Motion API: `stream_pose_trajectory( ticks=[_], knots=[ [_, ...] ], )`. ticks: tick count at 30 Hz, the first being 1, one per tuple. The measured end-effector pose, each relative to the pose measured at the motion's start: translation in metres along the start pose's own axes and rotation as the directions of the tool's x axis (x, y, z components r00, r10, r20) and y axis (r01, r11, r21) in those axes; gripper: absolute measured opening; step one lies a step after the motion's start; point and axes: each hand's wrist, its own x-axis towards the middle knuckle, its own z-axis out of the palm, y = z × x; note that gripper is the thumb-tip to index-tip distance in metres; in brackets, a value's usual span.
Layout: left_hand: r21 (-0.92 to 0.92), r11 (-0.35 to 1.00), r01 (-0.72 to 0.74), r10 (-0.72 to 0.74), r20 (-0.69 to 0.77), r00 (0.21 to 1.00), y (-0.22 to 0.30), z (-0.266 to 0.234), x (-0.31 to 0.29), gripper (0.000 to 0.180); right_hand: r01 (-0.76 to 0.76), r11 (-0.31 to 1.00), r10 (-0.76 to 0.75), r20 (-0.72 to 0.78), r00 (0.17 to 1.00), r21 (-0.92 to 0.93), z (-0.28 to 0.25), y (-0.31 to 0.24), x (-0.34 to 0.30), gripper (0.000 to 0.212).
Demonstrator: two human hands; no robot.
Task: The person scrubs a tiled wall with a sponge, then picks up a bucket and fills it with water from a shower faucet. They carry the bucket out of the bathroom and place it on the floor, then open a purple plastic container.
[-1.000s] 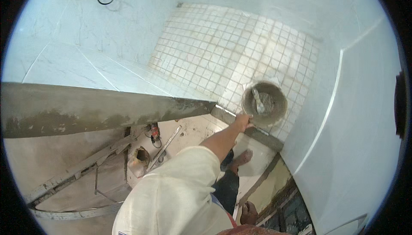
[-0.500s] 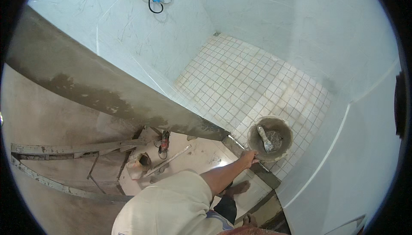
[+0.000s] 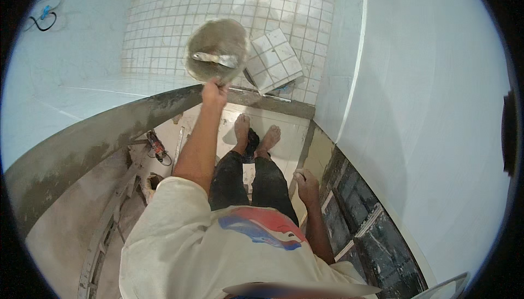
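My left hand (image 3: 214, 92) grips the near rim of a round bucket (image 3: 197, 32) that is stained with grey cement. The bucket is tilted toward me above the tiled floor, and its outline is slightly blurred. Inside lies a short-handled tool (image 3: 215, 58), broad at one end and coated whitish; its exact kind is unclear. My right hand (image 3: 307, 185) hangs beside my right thigh with its fingers curled, and nothing shows in it.
A square tile piece (image 3: 274, 61) lies tilted on the small-tiled shower floor (image 3: 164, 26). A low cement curb (image 3: 256, 98) crosses before my bare feet. Left are a cement-coated ledge (image 3: 109, 138), a red power tool (image 3: 156, 145) and a metal ladder-like frame (image 3: 103, 239). Dark panels (image 3: 355, 211) stand right.
The view has swung to the right. The bucket, still in my left hand, has come up off the shower floor, exposing the tile piece. My right hand has come into sight.
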Motion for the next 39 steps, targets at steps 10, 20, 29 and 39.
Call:
stream_pose_trajectory(
  ticks=[10, 20, 29, 39],
  knots=[
    [-0.069, 0.996, -0.054, 0.054, -0.002, 0.999, 0.01, -0.021, 0.216, 0.016, 0.157, 0.971, -0.211, -0.339, 0.917, -0.179, 0.04, -0.013, 0.245, 0.027],
    [-0.124, 0.992, 0.012, -0.005, 0.059, 0.998, -0.02, -0.065, 0.329, 0.017, 0.221, 0.832, -0.442, -0.366, 0.819, -0.509, 0.063, -0.024, 0.481, 0.045],
    [-0.166, 0.986, 0.0, -0.002, -0.008, 1.0, -0.034, -0.059, 0.324, 0.023, 0.082, 0.86, -0.269, -0.312, 0.911, -0.504, 0.058, -0.025, 0.513, 0.05],
    [0.87, 0.407, -0.277, 0.1, 0.259, 0.961, -0.155, -0.025, 0.167, 0.072, -0.128, 0.72, -0.083, -0.268, 0.96, -0.682, 0.063, -0.054, 0.488, 0.068]
  ],
)
